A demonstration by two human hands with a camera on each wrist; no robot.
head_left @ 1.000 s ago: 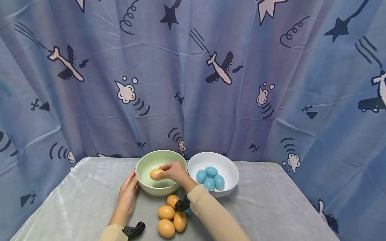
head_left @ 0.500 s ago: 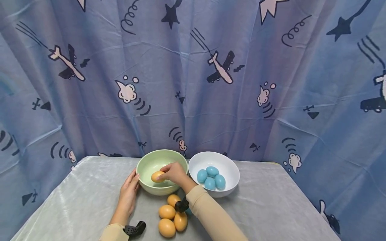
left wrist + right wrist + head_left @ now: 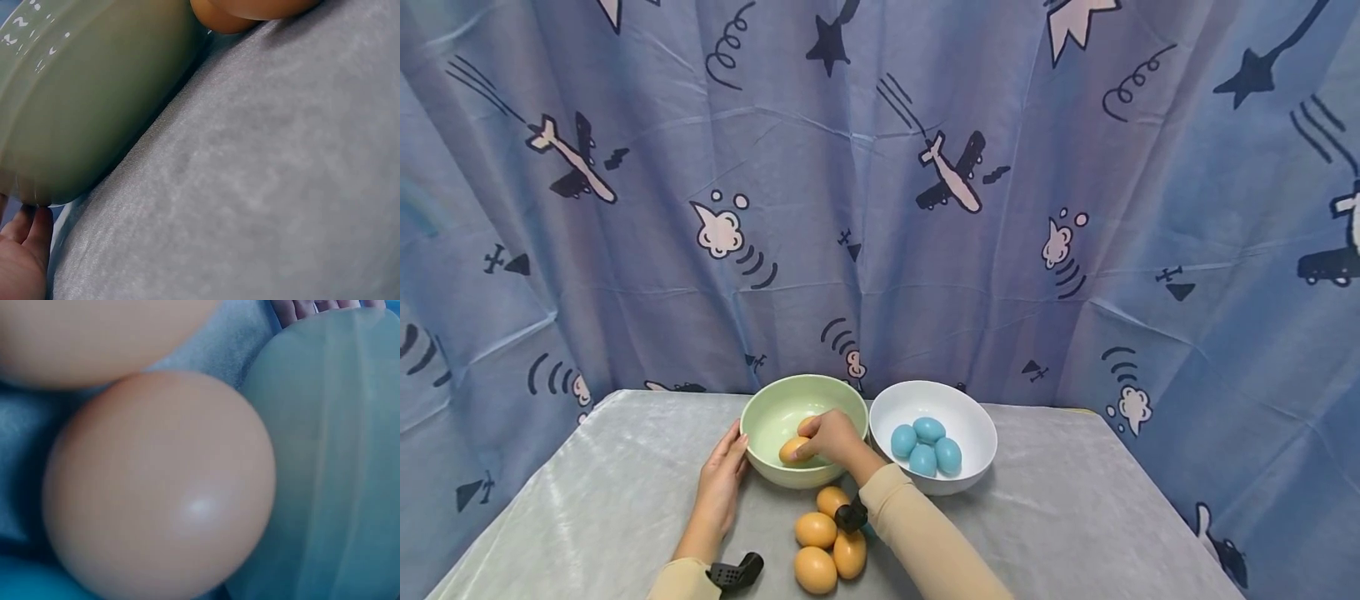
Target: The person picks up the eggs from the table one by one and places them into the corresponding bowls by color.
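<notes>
In the head view my right hand (image 3: 835,437) reaches into a light green bowl (image 3: 767,400) and pinches an orange egg (image 3: 792,451) low inside it. Another orange egg (image 3: 807,425) shows just beyond the fingers, partly covered by them. My left hand (image 3: 721,479) rests against the bowl's left side, fingers extended; the left wrist view has its fingertips touching the bowl's outer wall (image 3: 94,106). In front of the bowl several orange eggs (image 3: 815,529) lie on the table. One large orange egg (image 3: 162,487) fills much of the right wrist view, beside the green bowl (image 3: 319,456).
A white bowl (image 3: 977,425) with several blue eggs (image 3: 928,430) stands right of the green bowl. Something blue beside the orange eggs is mostly hidden by my right wrist. A grey cloth covers the table (image 3: 1060,500); a patterned blue curtain (image 3: 820,167) hangs behind.
My right hand has lowered the egg deeper into the green bowl, toward its near side. A second orange egg has come into sight behind the fingers. The left hand stays put.
</notes>
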